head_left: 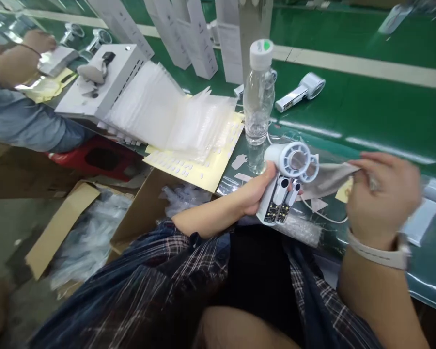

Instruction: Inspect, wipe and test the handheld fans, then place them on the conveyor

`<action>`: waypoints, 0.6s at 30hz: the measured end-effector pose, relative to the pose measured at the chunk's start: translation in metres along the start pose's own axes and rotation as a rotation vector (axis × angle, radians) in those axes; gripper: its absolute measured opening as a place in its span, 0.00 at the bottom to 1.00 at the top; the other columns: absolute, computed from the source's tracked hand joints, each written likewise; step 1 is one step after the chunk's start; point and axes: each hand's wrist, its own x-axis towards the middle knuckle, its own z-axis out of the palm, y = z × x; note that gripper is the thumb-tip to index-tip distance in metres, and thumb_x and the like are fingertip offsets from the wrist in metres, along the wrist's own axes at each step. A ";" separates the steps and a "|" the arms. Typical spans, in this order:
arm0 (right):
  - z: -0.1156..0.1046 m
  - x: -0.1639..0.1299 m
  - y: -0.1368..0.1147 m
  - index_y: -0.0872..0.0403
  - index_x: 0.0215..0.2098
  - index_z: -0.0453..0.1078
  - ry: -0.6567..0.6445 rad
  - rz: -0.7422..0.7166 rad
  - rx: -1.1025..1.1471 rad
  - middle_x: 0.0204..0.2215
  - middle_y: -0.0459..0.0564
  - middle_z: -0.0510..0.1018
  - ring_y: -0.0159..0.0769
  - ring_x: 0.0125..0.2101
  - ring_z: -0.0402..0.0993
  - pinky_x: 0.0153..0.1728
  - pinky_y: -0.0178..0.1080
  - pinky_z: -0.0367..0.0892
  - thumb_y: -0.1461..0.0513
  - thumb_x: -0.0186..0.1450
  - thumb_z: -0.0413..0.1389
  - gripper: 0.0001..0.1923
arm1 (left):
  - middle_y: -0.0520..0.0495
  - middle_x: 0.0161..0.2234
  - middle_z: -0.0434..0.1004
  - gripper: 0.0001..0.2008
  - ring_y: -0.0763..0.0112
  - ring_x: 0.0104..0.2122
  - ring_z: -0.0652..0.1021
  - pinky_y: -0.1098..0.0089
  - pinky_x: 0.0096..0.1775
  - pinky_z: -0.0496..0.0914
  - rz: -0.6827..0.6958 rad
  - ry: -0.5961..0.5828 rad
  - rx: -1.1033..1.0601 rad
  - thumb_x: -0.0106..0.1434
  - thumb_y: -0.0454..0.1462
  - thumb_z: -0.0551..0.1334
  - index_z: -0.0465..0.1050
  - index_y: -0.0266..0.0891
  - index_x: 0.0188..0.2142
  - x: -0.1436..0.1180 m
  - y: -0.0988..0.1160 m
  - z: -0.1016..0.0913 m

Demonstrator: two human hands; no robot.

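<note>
My left hand (pixel 256 191) is closed round a white handheld fan (pixel 281 159) with a round ring head and a bare circuit board along its handle. The fan's outline shows double, and I cannot tell whether a second one lies against it. To the right, my right hand (pixel 383 198) pinches the end of a grey cloth (pixel 327 178) between thumb and fingers. This cloth stretches towards the fan head and passes behind it. A clear bottle (pixel 258 97) with a white cap stands just beyond the fan.
Another fan (pixel 303 91) lies on the green belt. Plastic sleeves (pixel 174 116) rest on a yellow sticker sheet (pixel 207 180). Left are a white box (pixel 105 87) and a co-worker's sleeve (pixel 29 121). Below stands a carton (pixel 134 208) with plastic bags; tall white boxes (pixel 228 43) stand behind.
</note>
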 end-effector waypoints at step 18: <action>-0.018 0.023 -0.024 0.45 0.51 0.87 -0.731 0.294 0.479 0.45 0.53 0.89 0.43 0.37 0.85 0.35 0.43 0.77 0.31 0.70 0.61 0.33 | 0.41 0.31 0.83 0.46 0.57 0.34 0.86 0.58 0.41 0.86 -0.400 -0.345 0.021 0.52 0.81 0.63 0.80 0.39 0.30 0.008 -0.021 0.006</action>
